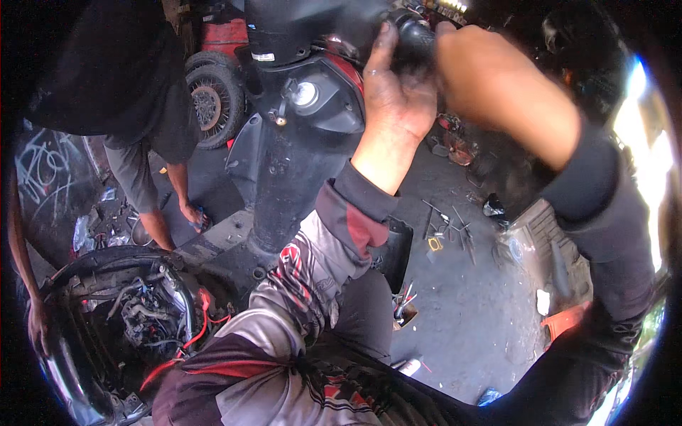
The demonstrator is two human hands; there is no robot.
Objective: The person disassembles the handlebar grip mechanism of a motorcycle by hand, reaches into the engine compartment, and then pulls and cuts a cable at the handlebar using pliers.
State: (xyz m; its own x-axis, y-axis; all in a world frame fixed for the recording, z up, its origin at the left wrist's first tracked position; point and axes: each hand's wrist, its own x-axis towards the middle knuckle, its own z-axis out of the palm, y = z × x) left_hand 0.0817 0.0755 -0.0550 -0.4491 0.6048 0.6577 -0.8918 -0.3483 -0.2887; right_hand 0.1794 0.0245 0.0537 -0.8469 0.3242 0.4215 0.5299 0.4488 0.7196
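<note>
A black, cylindrical handlebar grip (416, 42) was framed between the left hand (403, 96), its palm exposed, and the blurred right hand (479, 74); whether either was closed on it could not be told.

Passage is offered over the floor (462, 305), interrupted by tools (445, 217); leftward, it is blocked by the scooter (284, 177) and 1 co-worker (114, 71).

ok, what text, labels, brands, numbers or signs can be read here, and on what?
None legible:
White label on the black scooter panel: too small.
White scrawl on the dark surface at far left: loose strokes, no clear letters.
Print on the left sleeve: creased, unclear.
Shirt-front print: folded, unclear.
</note>
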